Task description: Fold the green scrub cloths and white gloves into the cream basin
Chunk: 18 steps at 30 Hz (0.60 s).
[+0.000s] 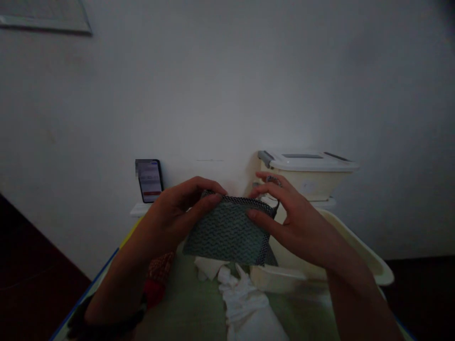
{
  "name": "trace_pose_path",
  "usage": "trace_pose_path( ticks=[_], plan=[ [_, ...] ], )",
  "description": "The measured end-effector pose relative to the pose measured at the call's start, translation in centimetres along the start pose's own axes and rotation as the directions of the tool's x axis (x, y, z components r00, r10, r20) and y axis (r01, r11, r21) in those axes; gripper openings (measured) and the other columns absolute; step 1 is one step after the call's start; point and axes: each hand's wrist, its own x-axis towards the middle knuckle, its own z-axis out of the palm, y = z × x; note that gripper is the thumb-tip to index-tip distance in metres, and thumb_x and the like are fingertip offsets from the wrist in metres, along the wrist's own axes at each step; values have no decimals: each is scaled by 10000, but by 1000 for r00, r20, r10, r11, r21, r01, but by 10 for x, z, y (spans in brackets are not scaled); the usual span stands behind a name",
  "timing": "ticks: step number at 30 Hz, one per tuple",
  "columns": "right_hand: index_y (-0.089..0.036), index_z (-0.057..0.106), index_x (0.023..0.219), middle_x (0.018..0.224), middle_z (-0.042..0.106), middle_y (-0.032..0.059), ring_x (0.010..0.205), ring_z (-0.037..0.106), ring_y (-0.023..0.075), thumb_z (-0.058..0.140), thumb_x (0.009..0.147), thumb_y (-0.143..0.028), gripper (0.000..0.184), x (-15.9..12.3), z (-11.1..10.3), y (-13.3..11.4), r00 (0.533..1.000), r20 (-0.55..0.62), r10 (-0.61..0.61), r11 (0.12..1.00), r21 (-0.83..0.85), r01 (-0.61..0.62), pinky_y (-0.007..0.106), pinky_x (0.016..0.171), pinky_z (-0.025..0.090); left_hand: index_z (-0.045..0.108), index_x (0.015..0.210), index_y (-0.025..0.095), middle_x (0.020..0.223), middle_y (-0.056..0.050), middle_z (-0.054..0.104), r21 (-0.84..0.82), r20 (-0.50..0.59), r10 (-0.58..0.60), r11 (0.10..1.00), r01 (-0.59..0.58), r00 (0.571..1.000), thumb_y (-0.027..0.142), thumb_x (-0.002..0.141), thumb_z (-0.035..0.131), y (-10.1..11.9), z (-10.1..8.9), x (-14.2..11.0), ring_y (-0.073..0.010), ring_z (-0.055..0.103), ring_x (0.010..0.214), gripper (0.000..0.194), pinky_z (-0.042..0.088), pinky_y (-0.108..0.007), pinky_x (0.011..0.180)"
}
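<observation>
Up in front of me is a grey-green cloth (227, 232) with a wavy weave and a dark checked edging, held by its top edge. My left hand (177, 215) pinches the top left corner between thumb and fingers. Near the top right, my right hand (295, 213) has its thumb on the near face and fingers behind the edge. A narrow checked strip, looking like a hanging loop, rises by the right fingers. Below the cloth lies a crumpled white cloth (249, 308). Partly hidden by my left forearm is a red knitted item (156, 279).
A cream basin (380, 272) stands at the right, partly behind my right arm. Behind it is a lidded storage box (305, 182) against the wall. A phone (151, 182) leans upright at the back left. The green tabletop (192, 312) has a blue edge on the left.
</observation>
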Motion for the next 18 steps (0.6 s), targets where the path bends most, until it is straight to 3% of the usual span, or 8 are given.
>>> trace_pose_path(
  ticks=[2, 4, 5, 7, 10, 14, 18],
  plan=[
    [-245, 581, 1114, 1512, 282, 109, 1437, 210, 251, 616, 841, -342, 292, -4, -2, -6, 999, -39, 2, 998, -58, -4, 454, 1108, 286, 634, 991, 275, 879, 66, 678, 31, 84, 43, 998, -46, 996, 209, 931, 516, 8, -1, -2, -74, 607, 762, 148, 447, -140, 657],
    [-256, 564, 1169, 1563, 172, 92, 1457, 140, 257, 635, 824, -358, 367, -8, -5, -12, 996, -87, -5, 995, -95, -3, 460, 1116, 272, 584, 1072, 298, 929, 73, 683, 29, 144, 33, 999, -37, 989, 192, 935, 509, 12, -2, -5, -77, 623, 796, 189, 454, -141, 677],
    [-263, 569, 1167, 1556, 207, 82, 1450, 171, 252, 638, 823, -364, 365, -10, -7, -16, 996, -84, -19, 995, -95, 11, 449, 1115, 279, 548, 1098, 303, 943, 74, 684, 11, 160, 13, 1000, -15, 987, 198, 933, 517, 13, -3, -7, -82, 631, 807, 198, 460, -145, 680],
    [-277, 592, 1129, 1439, 435, 56, 1367, 359, 218, 635, 834, -370, 312, -11, -11, -22, 998, 17, -54, 998, -27, 55, 397, 1091, 327, 496, 1109, 303, 946, 73, 686, -29, 190, -36, 999, 42, 981, 218, 928, 534, 13, -4, -10, -88, 642, 813, 204, 472, -152, 689],
    [-267, 617, 1040, 1088, 674, -4, 1056, 608, 156, 613, 865, -353, 195, -10, -12, -29, 987, 154, -53, 990, 138, 31, 305, 940, 447, 507, 1067, 288, 931, 70, 680, -65, 285, -47, 996, 68, 957, 227, 930, 537, 14, -2, -13, -81, 641, 797, 153, 477, -156, 710],
    [-229, 616, 879, 811, 663, -45, 772, 618, 117, 625, 867, -330, 102, -5, -7, -29, 974, 223, -24, 973, 227, -29, 242, 703, 458, 532, 1031, 256, 948, 41, 663, -116, 357, -1, 992, 45, 934, 218, 952, 488, 20, 4, -10, -88, 633, 849, 98, 483, -170, 752],
    [-212, 601, 818, 775, 638, -46, 738, 598, 109, 650, 852, -298, 105, -2, -8, -24, 966, 256, -35, 963, 266, -35, 235, 677, 444, 525, 1059, 252, 984, 16, 667, -139, 358, -30, 987, 85, 933, 226, 957, 469, 21, 7, -9, -104, 635, 891, 119, 498, -194, 776]
  ],
)
